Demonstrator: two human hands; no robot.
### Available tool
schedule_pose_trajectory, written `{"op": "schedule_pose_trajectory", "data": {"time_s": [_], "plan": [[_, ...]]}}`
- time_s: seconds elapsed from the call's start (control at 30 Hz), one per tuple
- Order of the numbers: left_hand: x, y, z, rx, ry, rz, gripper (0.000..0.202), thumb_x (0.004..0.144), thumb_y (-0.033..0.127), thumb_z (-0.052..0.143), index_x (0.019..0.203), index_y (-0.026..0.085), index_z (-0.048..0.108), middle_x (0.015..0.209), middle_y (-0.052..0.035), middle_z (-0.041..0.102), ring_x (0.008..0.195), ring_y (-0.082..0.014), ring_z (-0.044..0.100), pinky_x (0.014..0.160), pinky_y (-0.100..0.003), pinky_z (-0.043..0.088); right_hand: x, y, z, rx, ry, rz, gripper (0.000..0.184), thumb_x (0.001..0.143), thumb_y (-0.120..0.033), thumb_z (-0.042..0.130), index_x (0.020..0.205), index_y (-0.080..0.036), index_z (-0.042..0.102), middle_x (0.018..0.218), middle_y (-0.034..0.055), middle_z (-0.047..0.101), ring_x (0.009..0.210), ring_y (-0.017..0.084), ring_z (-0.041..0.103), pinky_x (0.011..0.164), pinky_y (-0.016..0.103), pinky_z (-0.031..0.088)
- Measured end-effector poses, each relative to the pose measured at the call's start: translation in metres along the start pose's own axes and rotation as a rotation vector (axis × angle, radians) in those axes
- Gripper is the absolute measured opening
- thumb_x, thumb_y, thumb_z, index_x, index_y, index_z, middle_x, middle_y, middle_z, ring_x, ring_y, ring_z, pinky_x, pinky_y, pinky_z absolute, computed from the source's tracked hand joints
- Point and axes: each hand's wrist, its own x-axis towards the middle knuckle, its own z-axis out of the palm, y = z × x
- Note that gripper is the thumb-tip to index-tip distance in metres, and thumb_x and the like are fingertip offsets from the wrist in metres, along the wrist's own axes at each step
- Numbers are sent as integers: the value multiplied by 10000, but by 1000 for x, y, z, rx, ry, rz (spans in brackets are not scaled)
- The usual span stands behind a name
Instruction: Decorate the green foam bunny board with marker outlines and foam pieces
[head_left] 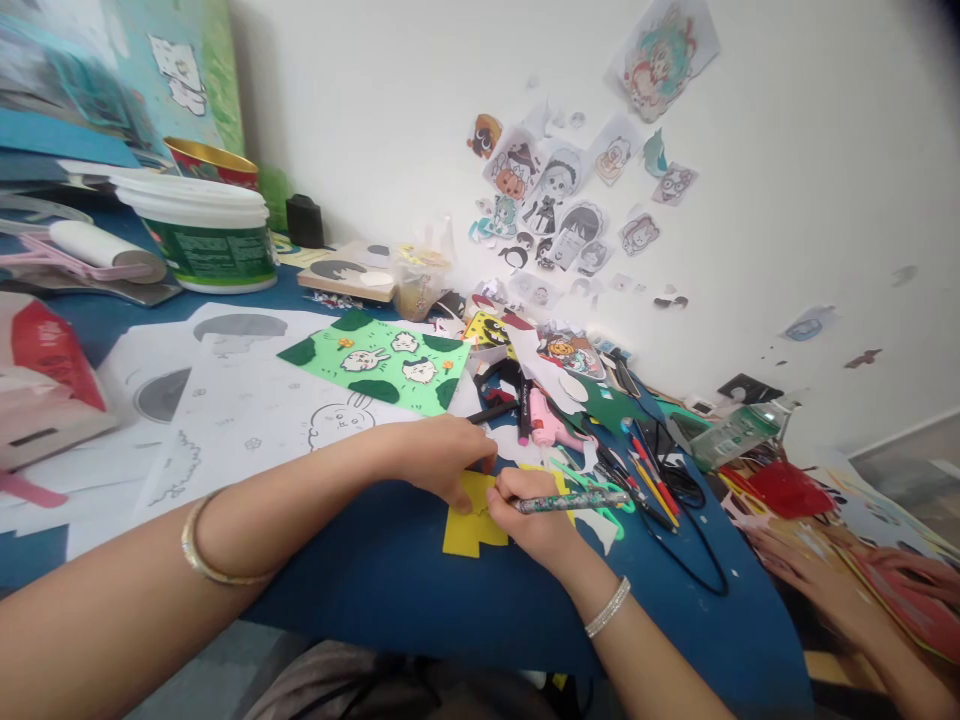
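A piece of yellow paper [463, 535] with cut, stepped edges lies on the blue table. My left hand [439, 458] rests over its upper part, thumb and forefinger apart, pressing it down. Pinched in my right hand [541, 518] is a pen with a speckled, patterned barrel [585, 500]. Its tip is hidden behind my fingers, close to the yellow paper. Green-handled scissors [621, 520] lie just right of that hand, partly behind the pen. Beyond my left hand is a green sheet with drawn animal faces [390, 360], on top of white sheets with line drawings [247, 420].
Markers, coloured pencils [654, 478], a pink glue gun [550, 420] and a black cable [705, 580] clutter the right side. A white-and-green tub [210, 235] stands back left. A plastic bottle [739, 432] lies at right, near another person's hands [817, 570].
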Motion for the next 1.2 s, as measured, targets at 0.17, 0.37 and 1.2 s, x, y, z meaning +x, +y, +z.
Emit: {"op": "schedule_pose_trajectory", "data": {"time_s": [0.17,0.37,1.2], "plan": [[0,0,0,-2,-3,1,324,696,346,659,967,202,557,951,-40,606,849,-206,553,673,-254,382,2,-2,-1,-19,-2,-2,302,724,-162,411,529,-202,183,472,-66,239,429,66,232,422,230,173],[0,0,1,1,-4,-2,348,686,372,682,959,199,552,935,-42,598,837,-207,548,658,-256,374,1,-4,-3,-11,0,28,303,698,-157,416,523,-205,174,459,-67,232,426,70,232,418,230,175],[0,1,1,2,-4,-12,363,693,373,679,993,200,568,948,-56,614,844,-211,565,676,-258,399,0,-10,-4,-19,-89,-7,309,746,-251,451,488,-190,290,468,-51,331,444,75,326,446,225,230]]}}
